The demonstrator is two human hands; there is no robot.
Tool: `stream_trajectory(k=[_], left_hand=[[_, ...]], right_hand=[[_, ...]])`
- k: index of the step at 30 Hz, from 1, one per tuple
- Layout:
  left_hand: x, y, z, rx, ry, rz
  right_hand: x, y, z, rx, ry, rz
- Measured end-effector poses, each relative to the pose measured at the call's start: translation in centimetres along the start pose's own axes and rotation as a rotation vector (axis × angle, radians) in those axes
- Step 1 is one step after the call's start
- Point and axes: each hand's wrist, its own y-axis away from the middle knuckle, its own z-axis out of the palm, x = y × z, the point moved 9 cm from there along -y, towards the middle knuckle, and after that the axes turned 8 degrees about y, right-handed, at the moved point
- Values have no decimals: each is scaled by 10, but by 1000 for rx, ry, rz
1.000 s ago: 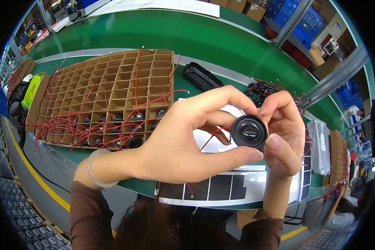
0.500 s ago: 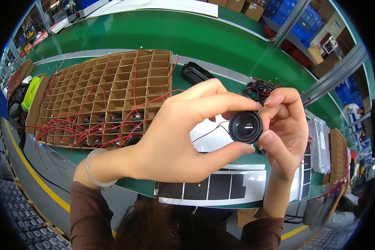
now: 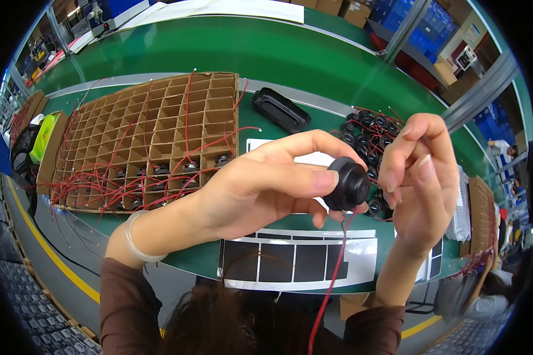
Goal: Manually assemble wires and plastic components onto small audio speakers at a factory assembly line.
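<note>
A small round black speaker [image 3: 348, 184] is pinched between the thumb and fingers of my left hand [image 3: 260, 180], turned so its stepped side faces right. Its red wire [image 3: 334, 272] hangs down over the table edge, with a dark wire beside it at the top. Just right of the speaker, my right hand [image 3: 425, 189] is apart from it, fingers loosely curled and separated, holding nothing. Behind my hands lies a pile of similar black speakers [image 3: 364, 139] with red wires, partly hidden by the right hand.
At left stands a cardboard box with dividers [image 3: 160, 118], speakers and tangled red wires in its near cells. A black tray-like part [image 3: 281, 110] lies beyond my left hand. White sheets with black rectangles [image 3: 302, 263] lie along the near edge. A metal post [image 3: 479, 89] rises at right.
The speaker has turned over from its glossy cone side to its stepped side. My right hand has let go and moved slightly right; the red wire now hangs down in view.
</note>
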Motion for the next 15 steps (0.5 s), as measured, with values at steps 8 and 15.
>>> stream_trajectory(k=[8,15], left_hand=[[-5,-2,4,-6,-38,-5],[-2,8,13,-89,-81,75]], right_hand=[[-24,2,-29,14,82,-169],[-67,26,9,-130,698,-406]])
